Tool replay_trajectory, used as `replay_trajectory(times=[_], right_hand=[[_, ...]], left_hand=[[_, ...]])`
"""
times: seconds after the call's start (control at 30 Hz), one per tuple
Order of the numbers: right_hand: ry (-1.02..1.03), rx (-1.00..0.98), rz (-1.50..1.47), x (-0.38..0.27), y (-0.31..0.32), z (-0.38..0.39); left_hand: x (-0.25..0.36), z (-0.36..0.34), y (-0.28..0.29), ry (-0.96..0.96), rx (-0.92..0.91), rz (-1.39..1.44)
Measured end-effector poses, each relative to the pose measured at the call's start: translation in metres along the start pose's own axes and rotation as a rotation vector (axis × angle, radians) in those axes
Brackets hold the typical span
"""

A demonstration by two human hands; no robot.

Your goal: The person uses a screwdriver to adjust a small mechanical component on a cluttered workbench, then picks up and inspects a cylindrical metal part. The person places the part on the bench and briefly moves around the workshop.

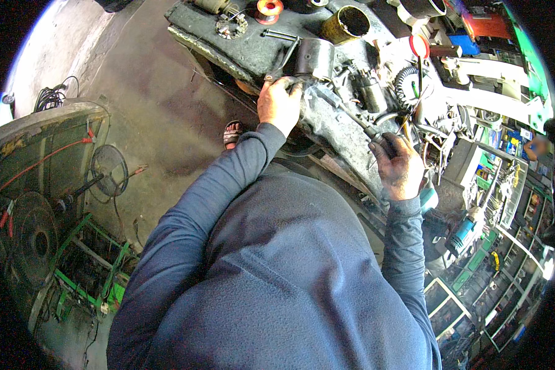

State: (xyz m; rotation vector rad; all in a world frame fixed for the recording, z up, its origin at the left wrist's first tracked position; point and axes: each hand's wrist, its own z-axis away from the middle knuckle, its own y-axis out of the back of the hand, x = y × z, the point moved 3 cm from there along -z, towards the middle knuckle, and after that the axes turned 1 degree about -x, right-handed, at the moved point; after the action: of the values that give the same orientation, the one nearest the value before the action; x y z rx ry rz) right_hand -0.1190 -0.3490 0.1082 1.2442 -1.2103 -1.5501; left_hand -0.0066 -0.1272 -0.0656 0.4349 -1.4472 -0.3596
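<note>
My left hand [280, 103] is closed at the near edge of the greasy workbench [253, 52], its fingers pinched on something small and dark that I cannot make out. Just beyond it stands a dark metal cylinder [316, 58] with a bent metal bar [287, 52] beside it. My right hand [399, 166] is wrapped round the dark handle of a tool with a long thin shaft [354, 118]. That shaft points up and left over the bench, and its tip is hard to make out among the parts.
An orange-red spool [269, 10], a yellow can [350, 23] and a coiled black cable [407, 86] lie on the bench. Right of my arm is a teal power tool [465, 233]. At left stand a steering wheel [109, 169] and a green metal frame [92, 265].
</note>
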Motion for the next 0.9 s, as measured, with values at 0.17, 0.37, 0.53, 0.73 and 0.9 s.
replay_trajectory(times=[0.17, 0.37, 0.53, 0.73, 0.9], right_hand=[[0.031, 0.02, 0.078, 0.001, -0.001, 0.003], [-0.131, -0.032, -0.148, 0.028, -0.005, 0.028], [-0.344, -0.123, -0.406, 0.054, -0.025, 0.058], [-0.452, -0.138, -0.666, 0.066, -0.047, 0.07], [-0.375, -0.17, -0.692, 0.069, -0.052, 0.057]], left_hand=[[0.006, 0.001, 0.004, 0.006, -0.028, 0.026], [-0.016, 0.013, 0.011, -0.14, -0.011, 0.082], [-0.02, 0.023, 0.041, -0.089, -0.123, 0.148], [-0.028, 0.025, 0.054, 0.23, -0.168, 0.476], [-0.015, 0.027, 0.054, 0.345, -0.175, 0.497]])
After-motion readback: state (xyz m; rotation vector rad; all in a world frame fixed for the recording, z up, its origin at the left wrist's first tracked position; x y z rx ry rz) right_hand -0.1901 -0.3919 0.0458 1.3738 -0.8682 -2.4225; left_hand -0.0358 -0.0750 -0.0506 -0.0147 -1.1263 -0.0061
